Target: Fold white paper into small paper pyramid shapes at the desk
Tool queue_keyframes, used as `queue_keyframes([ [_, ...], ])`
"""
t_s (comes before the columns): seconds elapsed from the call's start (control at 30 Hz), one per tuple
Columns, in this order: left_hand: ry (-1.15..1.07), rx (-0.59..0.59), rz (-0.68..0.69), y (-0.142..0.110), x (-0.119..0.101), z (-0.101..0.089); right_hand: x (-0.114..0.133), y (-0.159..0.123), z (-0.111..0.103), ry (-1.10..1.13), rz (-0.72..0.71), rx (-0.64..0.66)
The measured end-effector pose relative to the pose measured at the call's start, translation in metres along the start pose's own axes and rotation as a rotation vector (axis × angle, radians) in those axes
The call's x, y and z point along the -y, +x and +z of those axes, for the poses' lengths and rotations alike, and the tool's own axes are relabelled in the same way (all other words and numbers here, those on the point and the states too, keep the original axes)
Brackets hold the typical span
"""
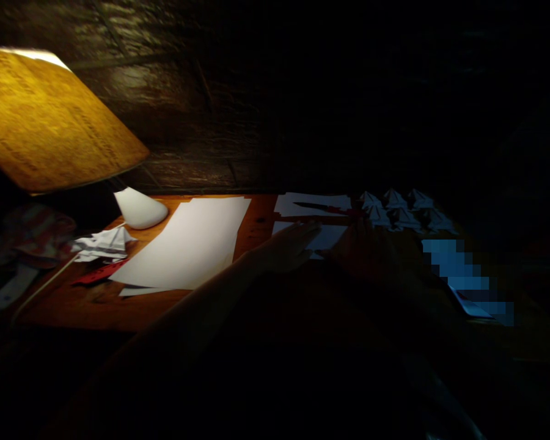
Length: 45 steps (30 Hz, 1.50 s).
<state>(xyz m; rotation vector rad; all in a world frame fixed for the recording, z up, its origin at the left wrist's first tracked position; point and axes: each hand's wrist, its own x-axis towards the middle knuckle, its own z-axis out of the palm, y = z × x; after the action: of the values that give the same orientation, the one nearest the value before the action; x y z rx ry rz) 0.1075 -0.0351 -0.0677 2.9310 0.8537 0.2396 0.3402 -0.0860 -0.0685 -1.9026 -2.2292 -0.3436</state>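
A small sheet of white paper [330, 237] lies on the wooden table under both my hands. My left hand [293, 245] rests flat on its left part, fingers stretched out to the right. On the paper's right side is my right hand [362, 247], deep in shadow; its thumb and fingers look spread, though their outline is faint. Just beyond the hands, a dark-bladed knife [321, 208] with a reddish handle lies across more white paper [286, 205]. Several folded paper figures [401, 217] stand in two rows at the back right.
A lit lamp with a yellow shade [59, 122] and white base [140, 209] stands at left. Near it are a stack of white sheets [187, 244], a crumpled folded paper [105, 243] and a red object [99, 273]. A glowing, pixelated screen [458, 263] lies at right.
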Motion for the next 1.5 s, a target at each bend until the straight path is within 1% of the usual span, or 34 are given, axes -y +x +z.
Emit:
queue_keyframes([
  [0.1, 0.013, -0.011, 0.002, -0.001, 0.001, 0.001, -0.002, -0.001, -0.001, 0.021, -0.006, -0.007],
  [0.2, 0.026, 0.002, -0.009, 0.001, 0.000, 0.001, 0.001, 0.003, -0.005, 0.062, 0.020, -0.067],
  [0.27, 0.030, -0.013, -0.033, 0.002, 0.000, 0.000, 0.005, 0.007, -0.007, 0.098, -0.035, -0.095],
  [0.37, 0.037, -0.018, -0.023, 0.003, 0.001, 0.000, 0.013, 0.012, -0.003, 0.155, -0.193, -0.049],
  [0.5, 0.046, -0.009, 0.026, 0.003, 0.003, 0.002, 0.019, 0.013, 0.013, 0.217, -0.226, 0.033],
  [0.6, 0.039, -0.017, 0.026, 0.003, 0.004, 0.004, 0.018, 0.013, 0.020, 0.236, -0.210, 0.059],
  [0.67, 0.043, -0.007, 0.031, 0.002, 0.004, 0.004, 0.017, 0.013, 0.020, 0.235, -0.201, 0.064],
  [0.83, 0.067, 0.011, 0.014, 0.002, 0.002, 0.003, 0.017, 0.013, 0.016, 0.217, -0.229, 0.064],
  [1.07, 0.035, 0.010, -0.005, 0.001, 0.000, 0.002, 0.016, 0.013, 0.022, 0.188, -0.217, 0.068],
  [1.27, 0.040, 0.050, -0.036, 0.002, -0.002, -0.001, 0.017, 0.013, 0.016, 0.208, -0.213, 0.091],
  [1.5, 0.013, 0.035, -0.051, 0.002, -0.001, 0.000, 0.017, 0.013, 0.015, 0.190, -0.226, 0.088],
])
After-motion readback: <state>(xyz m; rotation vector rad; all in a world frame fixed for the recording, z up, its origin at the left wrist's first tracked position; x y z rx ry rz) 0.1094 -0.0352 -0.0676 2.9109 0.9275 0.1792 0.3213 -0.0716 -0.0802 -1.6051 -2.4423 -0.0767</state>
